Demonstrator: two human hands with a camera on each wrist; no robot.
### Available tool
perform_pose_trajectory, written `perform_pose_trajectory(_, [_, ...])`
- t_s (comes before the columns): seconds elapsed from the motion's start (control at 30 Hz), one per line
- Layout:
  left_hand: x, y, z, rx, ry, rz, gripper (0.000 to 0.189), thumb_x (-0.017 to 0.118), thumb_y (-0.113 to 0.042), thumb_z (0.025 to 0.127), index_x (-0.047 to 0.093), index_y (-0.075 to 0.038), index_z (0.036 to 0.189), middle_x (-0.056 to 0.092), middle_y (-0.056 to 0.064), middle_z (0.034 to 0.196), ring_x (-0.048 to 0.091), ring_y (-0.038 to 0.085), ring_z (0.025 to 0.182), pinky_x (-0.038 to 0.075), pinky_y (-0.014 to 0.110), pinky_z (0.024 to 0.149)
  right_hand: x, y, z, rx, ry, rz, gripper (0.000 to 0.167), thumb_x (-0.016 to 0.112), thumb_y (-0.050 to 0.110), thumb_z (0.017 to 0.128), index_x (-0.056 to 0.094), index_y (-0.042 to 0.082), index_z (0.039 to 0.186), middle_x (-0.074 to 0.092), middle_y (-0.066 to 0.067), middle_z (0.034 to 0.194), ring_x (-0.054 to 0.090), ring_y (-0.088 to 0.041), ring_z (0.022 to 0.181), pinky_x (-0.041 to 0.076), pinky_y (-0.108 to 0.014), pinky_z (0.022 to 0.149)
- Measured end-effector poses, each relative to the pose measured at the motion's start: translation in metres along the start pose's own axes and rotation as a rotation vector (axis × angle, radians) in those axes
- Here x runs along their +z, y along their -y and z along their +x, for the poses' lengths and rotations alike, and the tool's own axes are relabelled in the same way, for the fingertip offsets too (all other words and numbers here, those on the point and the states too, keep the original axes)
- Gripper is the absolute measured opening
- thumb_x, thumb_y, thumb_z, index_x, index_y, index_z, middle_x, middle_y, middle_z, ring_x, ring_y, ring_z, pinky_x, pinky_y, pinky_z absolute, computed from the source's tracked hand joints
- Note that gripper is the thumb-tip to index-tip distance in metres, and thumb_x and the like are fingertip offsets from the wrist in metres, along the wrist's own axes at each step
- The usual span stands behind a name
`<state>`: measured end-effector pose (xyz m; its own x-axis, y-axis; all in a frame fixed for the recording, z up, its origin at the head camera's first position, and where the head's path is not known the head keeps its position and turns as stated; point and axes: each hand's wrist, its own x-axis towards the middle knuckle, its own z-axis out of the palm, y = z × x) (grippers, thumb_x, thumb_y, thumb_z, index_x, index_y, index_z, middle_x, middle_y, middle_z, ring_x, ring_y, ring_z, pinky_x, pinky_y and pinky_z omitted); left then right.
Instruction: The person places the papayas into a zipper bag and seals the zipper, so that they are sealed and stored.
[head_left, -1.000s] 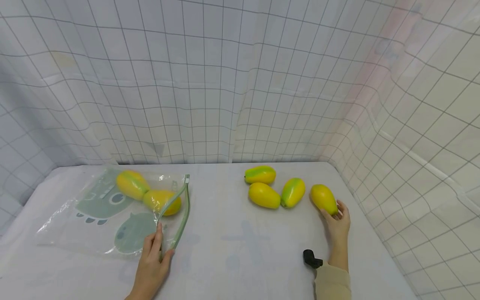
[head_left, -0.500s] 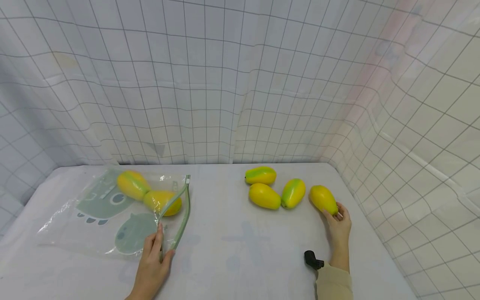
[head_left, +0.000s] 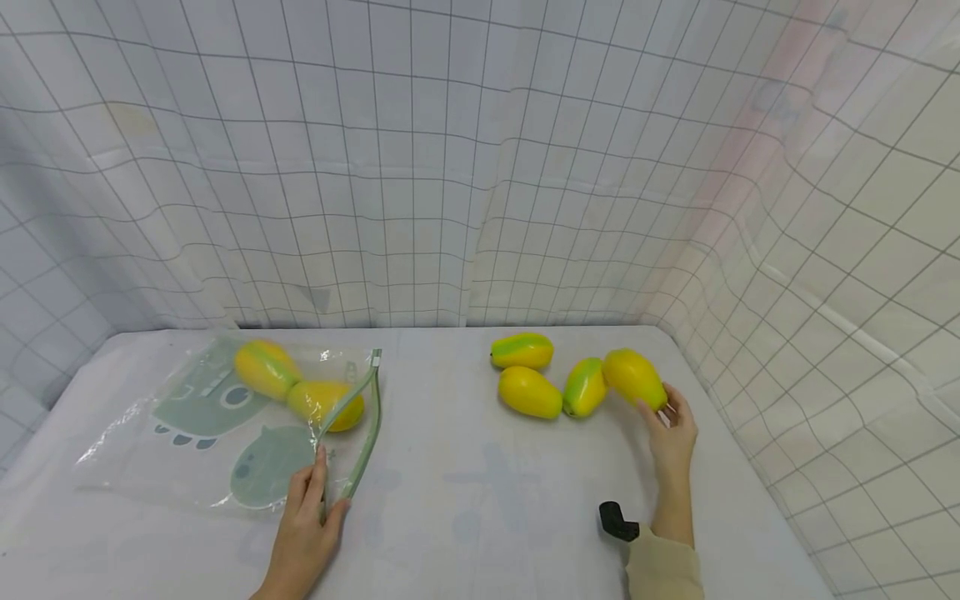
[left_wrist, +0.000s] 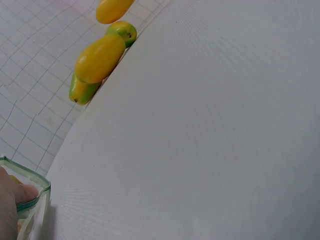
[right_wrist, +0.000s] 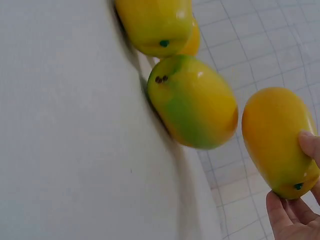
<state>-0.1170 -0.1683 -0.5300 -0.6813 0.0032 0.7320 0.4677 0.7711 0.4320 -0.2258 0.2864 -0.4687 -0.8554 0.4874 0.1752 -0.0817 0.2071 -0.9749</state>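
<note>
At left, one clear zip bag point(head_left: 270, 467) with green printed figures lies on the bench point(head_left: 450, 533); of six papayas in total, two papayas point(head_left: 266, 371) lie inside it, end to end. The left hand point(head_left: 303, 525) has its grip pinching the bag's green-edged opening. Right of centre, three papayas point(head_left: 529, 392) rest in a close group. At far right, one papaya point(head_left: 633, 379) is held above the bench, the right hand's point(head_left: 673, 433) grip clasping its near end between thumb and fingers.
</note>
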Motion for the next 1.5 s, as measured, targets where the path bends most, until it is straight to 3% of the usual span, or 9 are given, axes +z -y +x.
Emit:
perform_pose_trajectory(0.17, [0.000, -0.001, 0.000, -0.012, 0.005, -0.002, 0.073, 0.033, -0.048, 0.092, 0.030, 0.008, 0.138, 0.043, 0.022, 0.100, 0.037, 0.012, 0.086, 0.031, 0.011, 0.076, 0.019, 0.016, -0.007, -0.040, 0.077, 0.037, 0.053, 0.069, 0.013, 0.081, 0.047, 0.003, 0.128, 0.047, 0.001, 0.120, 0.045, -0.010, 0.104, 0.041, -0.008, 0.085])
perform_pose_trajectory(0.4, [-0.001, -0.003, 0.001, -0.016, 0.006, 0.000, 0.072, 0.033, -0.048, 0.092, 0.031, 0.009, 0.137, 0.043, 0.022, 0.100, 0.039, 0.017, 0.087, 0.030, 0.010, 0.080, 0.052, 0.031, -0.022, -0.106, 0.251, 0.092, 0.051, 0.070, 0.009, 0.080, 0.049, 0.004, 0.127, 0.048, -0.004, 0.125, 0.047, -0.014, 0.109, 0.042, -0.017, 0.090])
perform_pose_trajectory(0.8, [-0.001, -0.003, 0.002, -0.003, -0.004, -0.004, 0.071, 0.033, -0.047, 0.093, 0.031, 0.009, 0.137, 0.044, 0.023, 0.098, 0.039, 0.018, 0.085, 0.030, 0.011, 0.079, 0.112, 0.035, -0.058, -0.103, 0.514, 0.135, 0.053, 0.072, 0.013, 0.078, 0.050, 0.007, 0.126, 0.047, -0.006, 0.129, 0.046, -0.020, 0.112, 0.043, -0.027, 0.094])
perform_pose_trajectory(1.03, [-0.001, -0.005, 0.002, -0.009, 0.000, -0.012, 0.071, 0.033, -0.046, 0.093, 0.031, 0.009, 0.137, 0.044, 0.024, 0.099, 0.039, 0.018, 0.087, 0.030, 0.009, 0.081, 0.142, 0.036, -0.081, -0.110, 0.653, 0.148, 0.053, 0.069, 0.004, 0.079, 0.048, -0.003, 0.127, 0.048, -0.016, 0.128, 0.049, -0.029, 0.112, 0.043, -0.036, 0.094])
perform_pose_trajectory(1.27, [-0.001, -0.004, 0.001, -0.012, 0.003, -0.012, 0.072, 0.033, -0.047, 0.092, 0.032, 0.010, 0.136, 0.043, 0.023, 0.099, 0.039, 0.018, 0.087, 0.030, 0.009, 0.080, 0.162, 0.058, -0.112, -0.144, 0.765, 0.119, 0.048, 0.066, -0.003, 0.080, 0.046, -0.009, 0.123, 0.048, -0.022, 0.125, 0.047, -0.035, 0.108, 0.045, -0.040, 0.092])
perform_pose_trajectory(1.5, [-0.001, -0.003, 0.001, -0.014, 0.007, -0.013, 0.071, 0.033, -0.046, 0.092, 0.030, 0.009, 0.138, 0.043, 0.023, 0.100, 0.039, 0.018, 0.087, 0.029, 0.009, 0.081, 0.180, 0.059, -0.128, -0.135, 0.831, 0.078, 0.049, 0.067, 0.002, 0.081, 0.047, -0.007, 0.124, 0.049, -0.019, 0.125, 0.048, -0.033, 0.110, 0.045, -0.036, 0.092])
